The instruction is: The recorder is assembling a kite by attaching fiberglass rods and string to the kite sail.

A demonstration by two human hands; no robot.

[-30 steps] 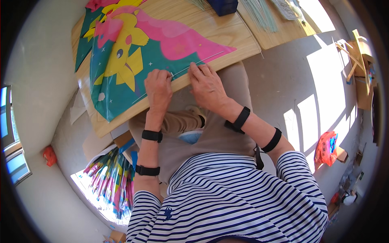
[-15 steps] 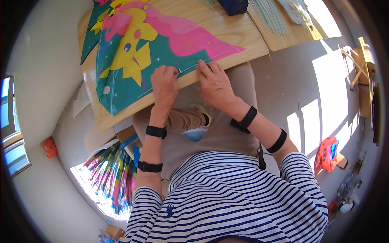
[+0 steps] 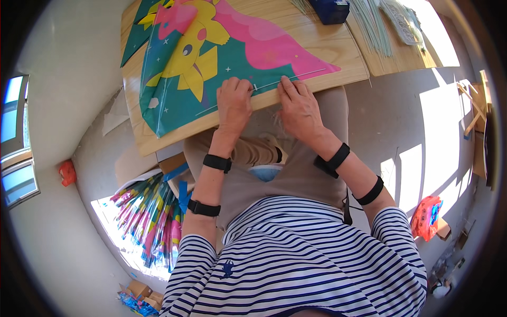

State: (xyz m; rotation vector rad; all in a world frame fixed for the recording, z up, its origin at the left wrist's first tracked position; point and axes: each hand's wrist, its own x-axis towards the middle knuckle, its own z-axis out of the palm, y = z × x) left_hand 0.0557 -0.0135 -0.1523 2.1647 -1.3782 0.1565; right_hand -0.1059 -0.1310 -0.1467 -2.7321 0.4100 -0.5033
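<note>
A thin, glossy kite [image 3: 253, 50], printed pink, green and yellow with a cartoon figure, lies over the table's near edge. Along its near side runs a slim white rod [image 3: 319, 71], and a small white fitting [image 3: 255, 87] sticks up from it between my hands. My left hand [image 3: 235, 103] is closed at the kite's edge just left of that fitting, its fingertips partly hidden. To the right, my right hand [image 3: 301, 108] pinches the edge and rod between thumb and fingers, the thumb mostly out of sight.
A wooden table [image 3: 343, 50] carries a dark blue box [image 3: 331, 10], a bundle of pale thin rods [image 3: 374, 31] and a clear tray [image 3: 401, 24]. Folded colourful kites [image 3: 150, 224] lie in a pile at lower left. A red plastic bag [image 3: 426, 219] rests on the floor at right.
The whole view has shifted, so the table and kite appear farther right and slightly higher. Both hands keep their places at the kite's edge, with the fitting still between them.
</note>
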